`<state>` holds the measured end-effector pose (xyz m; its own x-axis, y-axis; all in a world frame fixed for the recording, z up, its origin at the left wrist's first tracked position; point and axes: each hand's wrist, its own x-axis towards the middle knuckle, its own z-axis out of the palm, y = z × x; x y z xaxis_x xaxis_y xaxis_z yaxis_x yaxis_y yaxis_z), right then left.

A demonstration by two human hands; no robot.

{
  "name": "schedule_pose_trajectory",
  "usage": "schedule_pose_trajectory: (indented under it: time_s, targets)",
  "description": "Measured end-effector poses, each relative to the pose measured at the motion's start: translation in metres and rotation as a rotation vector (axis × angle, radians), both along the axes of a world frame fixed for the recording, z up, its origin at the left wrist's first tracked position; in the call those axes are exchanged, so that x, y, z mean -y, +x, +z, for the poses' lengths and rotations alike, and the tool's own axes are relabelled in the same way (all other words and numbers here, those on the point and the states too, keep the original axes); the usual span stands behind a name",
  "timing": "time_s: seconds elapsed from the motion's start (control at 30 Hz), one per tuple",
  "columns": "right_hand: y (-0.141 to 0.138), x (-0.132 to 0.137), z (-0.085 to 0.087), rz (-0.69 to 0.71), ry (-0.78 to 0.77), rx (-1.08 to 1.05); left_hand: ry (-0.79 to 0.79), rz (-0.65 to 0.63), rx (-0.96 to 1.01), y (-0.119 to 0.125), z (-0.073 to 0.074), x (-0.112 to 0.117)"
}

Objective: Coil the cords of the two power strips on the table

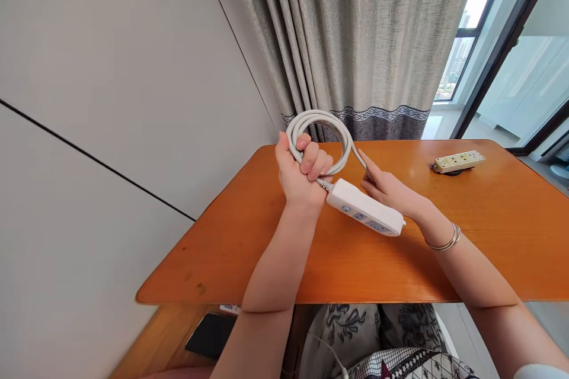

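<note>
My left hand [301, 174] is closed in a fist around a coiled white cable [320, 125], holding the loops upright above the orange wooden table [489, 231]. The cable runs into a white power strip [365, 208] that hangs tilted just above the tabletop, right of the fist. My right hand [387, 188] sits behind the strip, fingers pinched on the cable strand where it leaves the coil. A thin bracelet circles my right wrist.
A second, cream-coloured power strip [459, 161] lies at the table's far right. Grey curtains [355, 35] hang behind the table, a plain wall stands on the left, and a glass door is at the right. A dark phone [210, 335] rests on a lower shelf below the table's near edge.
</note>
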<state>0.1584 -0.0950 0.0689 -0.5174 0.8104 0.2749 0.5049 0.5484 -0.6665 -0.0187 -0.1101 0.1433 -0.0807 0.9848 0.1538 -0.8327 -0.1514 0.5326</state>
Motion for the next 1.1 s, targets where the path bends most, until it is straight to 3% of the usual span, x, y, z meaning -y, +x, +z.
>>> schedule_pose_trajectory:
  time_s: [0.13, 0.27, 0.37, 0.47, 0.53, 0.63, 0.8, 0.93, 1.1]
  targets:
    - [0.008, -0.005, -0.004, 0.104, -0.085, 0.077, 0.01, 0.174, 0.037, -0.004, -0.003, -0.009]
    - [0.017, -0.017, -0.008, 0.123, -0.006, 0.066, 0.04, 0.315, 0.057, -0.008, -0.003, -0.011]
    - [0.023, -0.027, -0.009, 0.016, 0.158, -0.031, 0.061, 0.384, 0.036, -0.01, -0.001, -0.009]
    - [0.026, -0.029, -0.007, -0.198, 0.373, -0.094, 0.081, 0.424, -0.02, -0.009, -0.001, -0.007]
    - [0.026, -0.024, -0.002, -0.303, 0.429, 0.001, 0.105, 0.426, -0.064, -0.006, -0.003, -0.006]
    - [0.021, -0.007, 0.009, -0.375, 0.394, 0.263, 0.153, 0.414, -0.123, 0.0, -0.006, -0.004]
    - [0.008, 0.017, 0.023, -0.375, 0.345, 0.574, 0.205, 0.406, -0.197, 0.007, -0.011, -0.004]
    - [0.005, 0.025, 0.027, -0.354, 0.387, 0.674, 0.216, 0.365, -0.226, 0.012, -0.018, -0.008]
    - [0.008, 0.026, 0.03, -0.433, 0.414, 0.676, 0.24, 0.309, -0.254, 0.016, -0.026, -0.011]
